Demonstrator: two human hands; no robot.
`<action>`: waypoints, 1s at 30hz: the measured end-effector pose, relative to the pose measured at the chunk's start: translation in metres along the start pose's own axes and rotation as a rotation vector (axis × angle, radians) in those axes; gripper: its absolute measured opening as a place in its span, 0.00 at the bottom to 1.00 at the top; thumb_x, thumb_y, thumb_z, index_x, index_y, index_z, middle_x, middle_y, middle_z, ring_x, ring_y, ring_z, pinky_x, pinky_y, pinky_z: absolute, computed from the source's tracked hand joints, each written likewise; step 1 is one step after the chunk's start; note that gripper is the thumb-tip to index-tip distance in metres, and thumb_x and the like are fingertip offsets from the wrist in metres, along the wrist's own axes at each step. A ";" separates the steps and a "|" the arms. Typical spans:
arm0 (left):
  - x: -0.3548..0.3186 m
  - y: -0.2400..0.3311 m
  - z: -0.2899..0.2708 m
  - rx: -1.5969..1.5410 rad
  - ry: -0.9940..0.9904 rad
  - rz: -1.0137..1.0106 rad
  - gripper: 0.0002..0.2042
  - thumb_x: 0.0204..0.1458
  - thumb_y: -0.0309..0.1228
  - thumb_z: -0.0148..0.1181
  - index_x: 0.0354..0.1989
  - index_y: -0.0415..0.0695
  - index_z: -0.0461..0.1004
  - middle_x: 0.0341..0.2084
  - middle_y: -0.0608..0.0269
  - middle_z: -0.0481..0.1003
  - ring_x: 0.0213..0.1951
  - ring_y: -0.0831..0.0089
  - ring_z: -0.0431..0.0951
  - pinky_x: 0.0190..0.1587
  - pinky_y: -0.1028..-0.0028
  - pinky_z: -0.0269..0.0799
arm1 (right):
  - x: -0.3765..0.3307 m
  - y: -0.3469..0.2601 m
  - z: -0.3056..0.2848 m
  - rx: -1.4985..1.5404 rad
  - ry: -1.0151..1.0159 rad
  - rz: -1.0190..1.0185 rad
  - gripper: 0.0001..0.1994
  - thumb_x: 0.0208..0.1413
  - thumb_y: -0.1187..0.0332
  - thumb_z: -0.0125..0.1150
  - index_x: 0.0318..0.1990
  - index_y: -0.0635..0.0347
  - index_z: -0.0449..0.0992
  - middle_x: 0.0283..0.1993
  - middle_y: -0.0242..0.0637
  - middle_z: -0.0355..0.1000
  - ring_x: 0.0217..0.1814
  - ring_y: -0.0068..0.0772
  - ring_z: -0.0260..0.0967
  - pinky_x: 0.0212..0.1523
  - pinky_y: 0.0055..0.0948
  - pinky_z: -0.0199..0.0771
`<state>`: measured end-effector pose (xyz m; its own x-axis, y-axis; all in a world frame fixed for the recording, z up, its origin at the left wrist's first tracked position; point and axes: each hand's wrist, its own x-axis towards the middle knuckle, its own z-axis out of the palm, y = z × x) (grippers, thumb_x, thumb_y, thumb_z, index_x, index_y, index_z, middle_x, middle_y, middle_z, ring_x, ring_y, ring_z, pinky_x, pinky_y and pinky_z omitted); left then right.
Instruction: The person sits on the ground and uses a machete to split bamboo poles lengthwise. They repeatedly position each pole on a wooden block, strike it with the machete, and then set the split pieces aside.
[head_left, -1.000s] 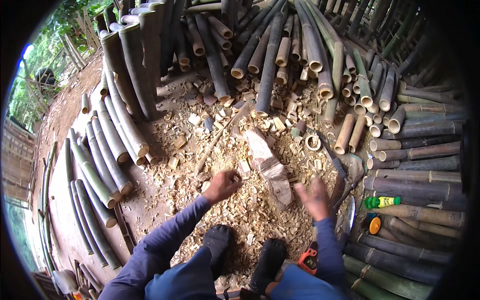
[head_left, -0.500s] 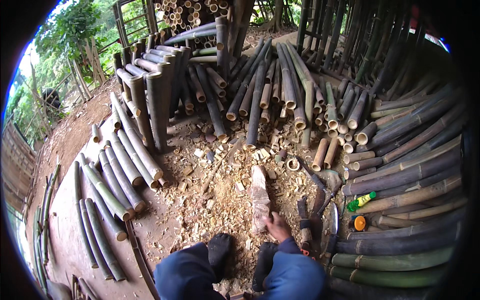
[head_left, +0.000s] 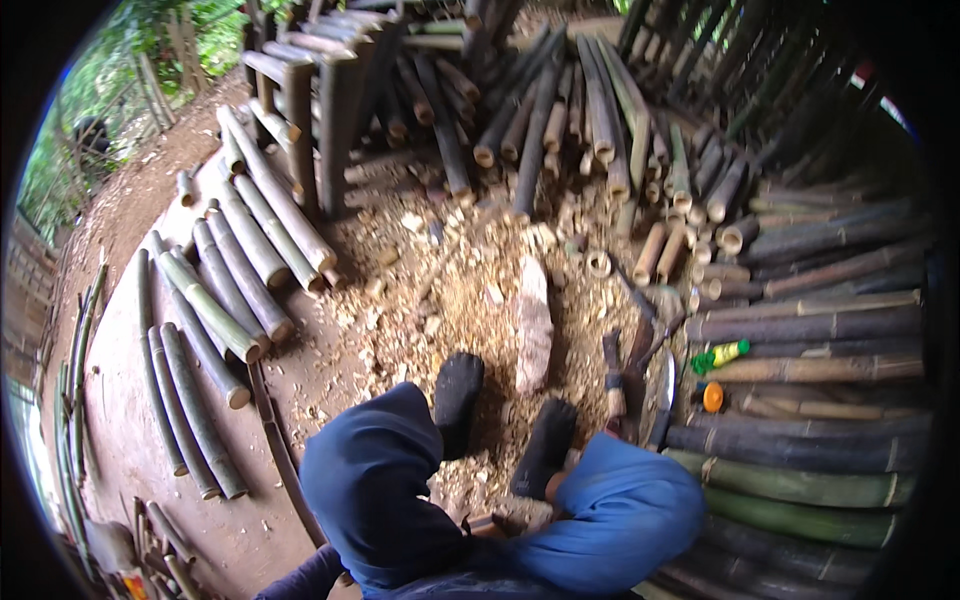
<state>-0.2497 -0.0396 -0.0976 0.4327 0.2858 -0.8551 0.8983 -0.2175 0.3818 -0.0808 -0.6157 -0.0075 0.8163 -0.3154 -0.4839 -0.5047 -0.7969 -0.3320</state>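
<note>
Neither of my hands shows at this moment. A dark sleeve (head_left: 300, 578) of my left arm comes in at the lower left edge, and the hand beyond it is hidden. My right hand is out of the picture. Between and ahead of my dark-socked feet lies a pale, rough-hewn wooden block (head_left: 535, 325) on the chip-strewn ground. To its right are a wooden-handled tool (head_left: 613, 380) with a dark head and a long-bladed knife (head_left: 662, 400) with a dark handle. A long dark strip (head_left: 272, 430) runs along the ground near my left knee.
Cut bamboo poles lie at the left (head_left: 210, 310) and are stacked at the right (head_left: 810, 325). A green bottle (head_left: 720, 356) and an orange round object (head_left: 713, 397) rest on the right stack. A bamboo rack (head_left: 328, 130) stands ahead. Thin sticks (head_left: 170, 535) lie at lower left.
My right hand, which was at the near end of the wooden block, has left the picture. The view has tipped downward, and my left sleeve has appeared at the lower left.
</note>
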 end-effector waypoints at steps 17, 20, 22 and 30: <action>0.017 0.102 -0.015 0.182 -0.047 -0.263 0.15 0.55 0.40 0.65 0.33 0.39 0.83 0.27 0.48 0.82 0.32 0.61 0.85 0.39 0.61 0.79 | -0.001 -0.040 0.027 0.063 -0.304 0.191 0.21 0.57 0.49 0.61 0.41 0.61 0.79 0.42 0.53 0.79 0.47 0.57 0.78 0.49 0.48 0.77; 0.035 0.122 -0.012 0.224 -0.078 -0.229 0.14 0.55 0.40 0.66 0.34 0.39 0.83 0.27 0.48 0.82 0.32 0.60 0.85 0.39 0.61 0.80 | 0.000 -0.041 0.023 0.080 -0.305 0.217 0.20 0.57 0.50 0.61 0.41 0.61 0.79 0.42 0.53 0.79 0.46 0.57 0.78 0.49 0.48 0.77; 0.044 0.134 -0.017 0.245 -0.082 -0.203 0.14 0.55 0.40 0.66 0.34 0.39 0.83 0.27 0.47 0.82 0.32 0.60 0.85 0.40 0.61 0.80 | 0.001 -0.039 0.026 0.097 -0.298 0.228 0.20 0.57 0.51 0.62 0.40 0.61 0.79 0.42 0.53 0.79 0.46 0.57 0.79 0.49 0.48 0.77; 0.084 0.145 -0.006 0.341 -0.144 -0.058 0.14 0.55 0.40 0.66 0.35 0.39 0.84 0.28 0.47 0.83 0.32 0.59 0.85 0.40 0.61 0.80 | 0.003 -0.024 0.025 0.119 -0.232 0.219 0.18 0.55 0.54 0.63 0.40 0.61 0.79 0.41 0.52 0.80 0.45 0.56 0.79 0.48 0.48 0.78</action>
<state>-0.0823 -0.0412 -0.1122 0.3451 0.1780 -0.9215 0.8334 -0.5097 0.2136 -0.0731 -0.5841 -0.0214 0.6059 -0.3360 -0.7211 -0.7016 -0.6529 -0.2853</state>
